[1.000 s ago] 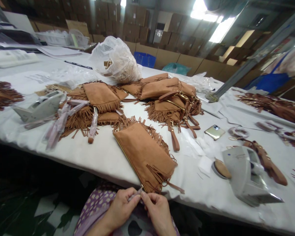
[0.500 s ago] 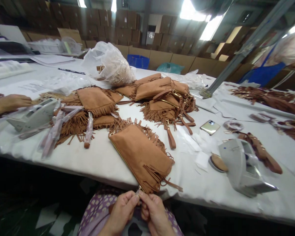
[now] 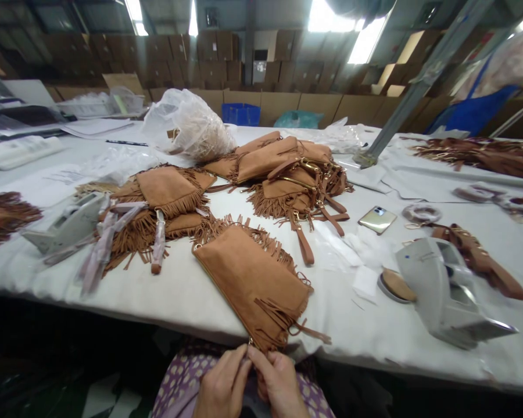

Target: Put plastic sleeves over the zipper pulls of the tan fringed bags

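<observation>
A tan fringed zip pouch [image 3: 253, 273] lies slantwise on the table, its near corner at the front edge. Just below that corner, over my lap, my left hand [image 3: 222, 380] and my right hand [image 3: 276, 377] meet with fingertips pinched together. Between them is the top of the pouch's wrist strap, by a small metal clasp [image 3: 250, 341]; most of the strap is hidden by my fingers. Left of the pouch lie stacked fringed pouches [image 3: 165, 186], with a film-wrapped strap [image 3: 158, 244] hanging forward.
More tan pouches [image 3: 283, 162] are heaped behind, beside a stuffed plastic bag [image 3: 187, 122]. Tape dispensers stand at left [image 3: 72, 223] and right [image 3: 444, 290]. A phone [image 3: 377, 219] and brown straps [image 3: 483, 261] lie on the right. A metal post [image 3: 418, 87] rises from the table.
My hands stay pinched at the pouch corner; my left hand has turned, showing more of its back. Another person's hand at the left edge has gone from view. The camera view has levelled slightly.
</observation>
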The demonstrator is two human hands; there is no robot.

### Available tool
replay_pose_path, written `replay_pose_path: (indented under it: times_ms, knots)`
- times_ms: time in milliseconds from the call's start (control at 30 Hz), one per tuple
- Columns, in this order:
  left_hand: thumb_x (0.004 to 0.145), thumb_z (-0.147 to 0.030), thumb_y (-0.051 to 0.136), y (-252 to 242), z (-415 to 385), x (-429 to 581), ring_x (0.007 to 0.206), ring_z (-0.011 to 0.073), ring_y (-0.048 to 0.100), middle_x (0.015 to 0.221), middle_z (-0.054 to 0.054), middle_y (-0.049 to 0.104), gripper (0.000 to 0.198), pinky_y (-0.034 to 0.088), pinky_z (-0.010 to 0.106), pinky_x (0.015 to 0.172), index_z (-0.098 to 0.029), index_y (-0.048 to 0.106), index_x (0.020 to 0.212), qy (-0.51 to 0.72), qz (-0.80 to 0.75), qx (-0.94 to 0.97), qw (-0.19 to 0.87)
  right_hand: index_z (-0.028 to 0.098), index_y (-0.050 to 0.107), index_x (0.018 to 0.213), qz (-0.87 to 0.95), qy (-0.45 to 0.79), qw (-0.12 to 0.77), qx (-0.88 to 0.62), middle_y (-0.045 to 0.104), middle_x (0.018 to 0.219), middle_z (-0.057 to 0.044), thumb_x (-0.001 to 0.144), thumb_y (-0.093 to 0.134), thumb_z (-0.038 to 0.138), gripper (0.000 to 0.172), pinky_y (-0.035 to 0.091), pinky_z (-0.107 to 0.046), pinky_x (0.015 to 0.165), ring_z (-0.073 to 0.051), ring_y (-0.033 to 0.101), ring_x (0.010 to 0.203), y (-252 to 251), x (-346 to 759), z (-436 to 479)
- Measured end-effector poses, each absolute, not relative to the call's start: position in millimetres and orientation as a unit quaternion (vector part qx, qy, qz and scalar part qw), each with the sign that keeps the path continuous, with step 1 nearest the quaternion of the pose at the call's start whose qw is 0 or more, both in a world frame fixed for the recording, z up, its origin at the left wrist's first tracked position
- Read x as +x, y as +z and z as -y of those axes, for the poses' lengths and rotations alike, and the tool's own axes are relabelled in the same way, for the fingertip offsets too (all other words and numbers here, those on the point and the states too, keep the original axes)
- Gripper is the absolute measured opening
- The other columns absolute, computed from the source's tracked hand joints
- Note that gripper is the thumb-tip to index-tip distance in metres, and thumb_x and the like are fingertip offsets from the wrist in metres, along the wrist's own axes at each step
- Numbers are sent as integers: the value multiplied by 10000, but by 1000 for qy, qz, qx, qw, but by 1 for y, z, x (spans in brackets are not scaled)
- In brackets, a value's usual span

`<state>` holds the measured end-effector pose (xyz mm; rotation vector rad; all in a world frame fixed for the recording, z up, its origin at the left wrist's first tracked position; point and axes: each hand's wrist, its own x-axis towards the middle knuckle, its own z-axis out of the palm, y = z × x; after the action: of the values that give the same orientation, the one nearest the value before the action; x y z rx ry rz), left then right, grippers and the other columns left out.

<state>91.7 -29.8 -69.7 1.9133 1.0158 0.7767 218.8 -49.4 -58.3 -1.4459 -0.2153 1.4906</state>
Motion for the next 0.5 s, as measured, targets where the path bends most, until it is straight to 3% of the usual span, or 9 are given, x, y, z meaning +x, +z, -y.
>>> replay_pose_path:
  times_ms: [133,233,367,500]
  knots:
    - [866,-453,519,-75,25,101,774,211,669,828,71,723,306,517,256,707,-203,693,887,304,-490,655,488,218,368,451,115,621,505,-589,255,323,117,459,735,694,600,107,-203,331,-24,185,301,-65,222,50]
    - [783,-600,560,-70,19,107,453,115,501,493,-11,553,455,371,199,431,-169,577,637,272,-502,560,600,203,395,456,134,622,515,-575,265,343,112,526,739,654,572,117,-204,342,-27,196,313,-64,226,51]
    - [668,-703,604,-55,14,110,298,30,172,357,-122,288,530,117,170,327,-196,457,618,194,-436,376,795,138,542,512,170,642,514,-542,367,403,77,625,733,578,493,165,-195,372,-30,252,358,-56,231,54]
    - [510,-687,725,-45,16,115,272,26,53,322,-164,171,573,36,179,294,-227,404,631,149,-426,203,869,123,616,602,194,656,531,-500,485,509,35,634,747,528,427,259,-195,431,-55,343,444,-52,237,54]
